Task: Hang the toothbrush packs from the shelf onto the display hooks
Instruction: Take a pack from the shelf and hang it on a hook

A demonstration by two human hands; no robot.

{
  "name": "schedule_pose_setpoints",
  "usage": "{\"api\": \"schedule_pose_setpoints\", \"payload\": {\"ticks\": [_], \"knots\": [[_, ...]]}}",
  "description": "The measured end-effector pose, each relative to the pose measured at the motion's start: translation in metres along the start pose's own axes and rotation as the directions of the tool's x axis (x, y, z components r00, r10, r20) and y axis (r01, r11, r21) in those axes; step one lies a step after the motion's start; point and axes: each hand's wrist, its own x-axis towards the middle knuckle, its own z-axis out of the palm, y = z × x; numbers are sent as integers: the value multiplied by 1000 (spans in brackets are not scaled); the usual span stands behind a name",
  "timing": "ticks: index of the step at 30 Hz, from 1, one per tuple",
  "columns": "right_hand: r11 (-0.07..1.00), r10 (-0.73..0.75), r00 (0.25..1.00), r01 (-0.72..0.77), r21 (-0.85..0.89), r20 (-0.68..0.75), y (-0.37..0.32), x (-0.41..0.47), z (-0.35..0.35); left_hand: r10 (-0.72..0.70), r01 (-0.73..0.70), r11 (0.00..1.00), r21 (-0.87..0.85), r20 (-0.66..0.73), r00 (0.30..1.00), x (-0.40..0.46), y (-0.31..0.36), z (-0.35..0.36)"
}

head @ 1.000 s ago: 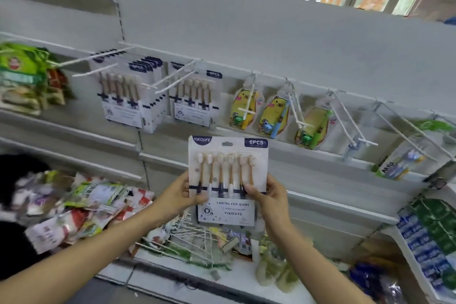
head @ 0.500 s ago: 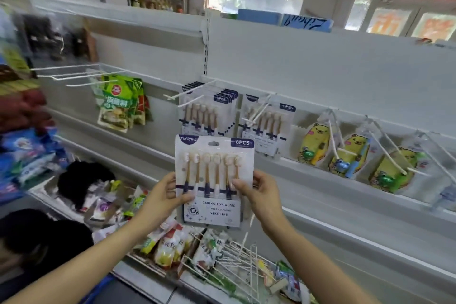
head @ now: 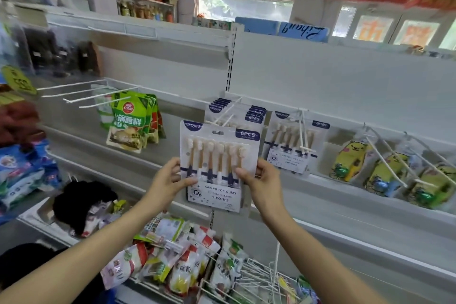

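Note:
I hold a white toothbrush pack marked 6PCS upright in front of the display wall. My left hand grips its left edge and my right hand grips its right edge, thumbs on the front. Just behind its top, several identical packs hang on a white double hook. To the right, another hook carries a further toothbrush pack.
Green snack bags hang at the left beside bare white hooks. Yellow children's toothbrush packs hang at the right. Below, a shelf holds loose food packets, spare wire hooks and a black cloth.
The view has swung left and up. Both hands have lifted the pack, so its top now lies just in front of the hook with the hanging packs.

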Motion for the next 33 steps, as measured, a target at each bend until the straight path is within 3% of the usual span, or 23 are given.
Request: {"api": "schedule_pose_setpoints", "payload": {"ticks": [6, 15, 20, 33], "knots": [[998, 18, 1000, -19, -58, -18, 20, 3, 13, -17, 23, 997, -77, 81, 997, 4, -22, -12], [997, 62, 992, -66, -38, -108, 28, 23, 17, -30, 33, 999, -28, 98, 995, 39, -25, -12], [991, 130, 981, -135, -26, -146, 35, 45, 10, -58, 48, 994, 99, 103, 993, 66, -33, -1], [955, 171, 964, -213, -205, -205, 49, 106, 7, -38, 15, 966, 259, 82, 996, 118, -29, 23]]}}
